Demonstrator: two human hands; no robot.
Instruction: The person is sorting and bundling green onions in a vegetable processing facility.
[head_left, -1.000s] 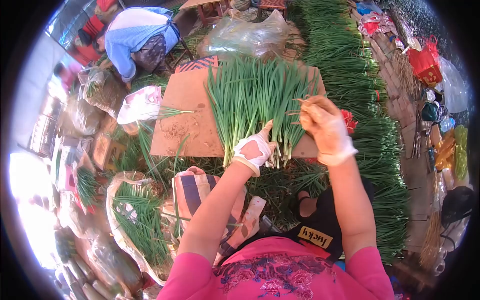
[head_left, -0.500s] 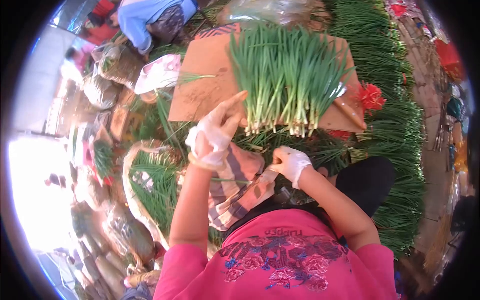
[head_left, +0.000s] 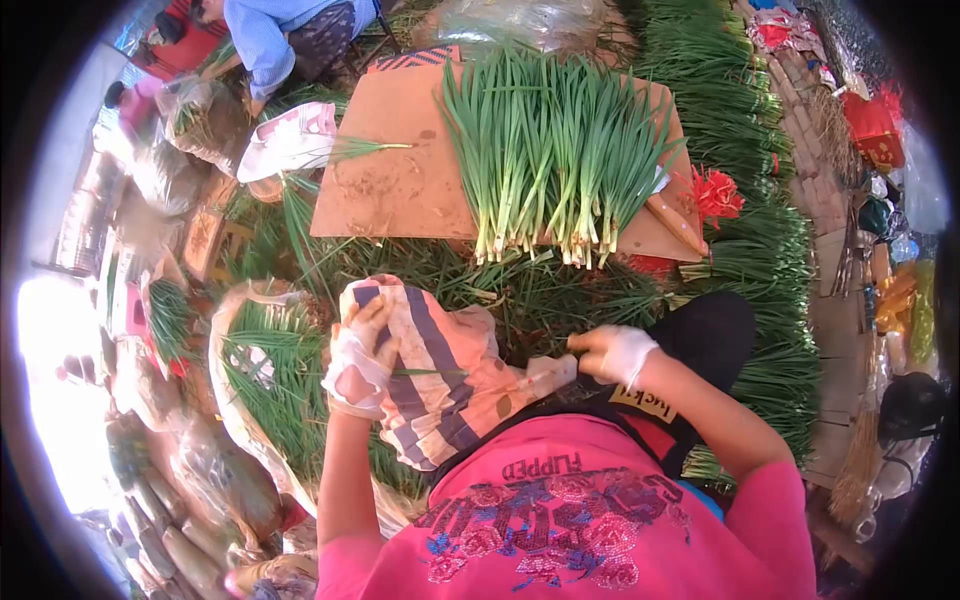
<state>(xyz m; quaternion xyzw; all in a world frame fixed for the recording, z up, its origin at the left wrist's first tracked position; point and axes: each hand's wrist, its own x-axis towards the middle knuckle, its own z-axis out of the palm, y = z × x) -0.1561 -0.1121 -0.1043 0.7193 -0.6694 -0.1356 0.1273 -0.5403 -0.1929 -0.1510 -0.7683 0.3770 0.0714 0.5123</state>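
My left hand (head_left: 362, 352), in a thin whitish glove with bare fingertips, lies against a striped pink, white and dark cloth (head_left: 440, 340) over my lap. Its fingers are spread and no held thing shows in them. My right hand (head_left: 608, 356), gloved the same way, hovers right of the cloth with fingers stretched out. Close to its fingertips, a whitish scrap (head_left: 552, 377) rests on the cloth. In front of both hands, a row of garlic chives (head_left: 560, 150) lies on a brown board (head_left: 385, 205), the pale cut ends toward me.
A wooden stick (head_left: 676, 224) and red ties (head_left: 715, 193) sit at the board's right. Bundled greens (head_left: 770, 330) line the right side. Left of me stands a sack of greens (head_left: 285, 375). Loose leaves (head_left: 540, 300) cover the ground. Another person (head_left: 290, 40) sits at the far left.
My left hand has drawn back from the board's edge onto the cloth. My right hand has moved right and its fingers have straightened. More of the cloth shows at left.
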